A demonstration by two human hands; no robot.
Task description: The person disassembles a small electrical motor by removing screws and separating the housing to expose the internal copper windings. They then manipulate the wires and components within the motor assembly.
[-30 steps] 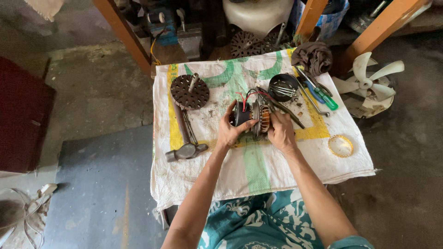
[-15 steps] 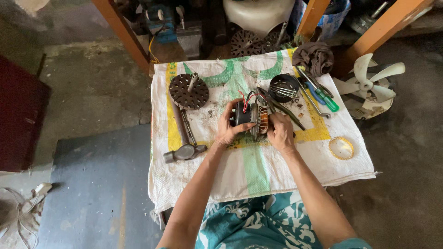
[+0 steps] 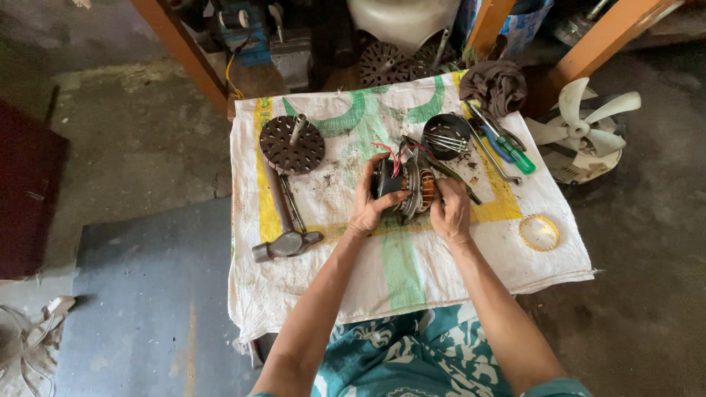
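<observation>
— So, what lies around the hands?

— A white woven sack with green and yellow print [image 3: 397,265] covers the counter. On its left part a round perforated metal plate with a short shaft [image 3: 292,144] lies flat, and just below it a hammer [image 3: 283,234] lies with its handle running up toward the plate and its head toward the person. Up and to the right sits a small dark bowl holding thin metal rods [image 3: 447,135], then a blue-handled tool and a green-handled screwdriver [image 3: 515,153] side by side, and a crumpled dark cloth [image 3: 494,84] at the far corner. A roll of yellowish tape [image 3: 539,232] lies near the right edge. Off the counter, on the floor to the right, rests a white fan blade [image 3: 581,129].

— Does anything crowd the work?

— A long dark tool lies slanted just behind the right hand; otherwise the sack near the hands is bare.

— And the hands?

— Both forearms reach up from the bottom, converging. The left hand [image 3: 370,202] cups one end of a small motor with copper windings [image 3: 410,185], fingers curled over its black cap — thumb on the near side. The right hand [image 3: 450,209] closes on the other end, fingers wrapped over the metal shell.

— How does the motor lie?

— At the sack's middle, held between the hands, long axis roughly left to right; red wires [image 3: 390,153] sprout upward from it.
</observation>
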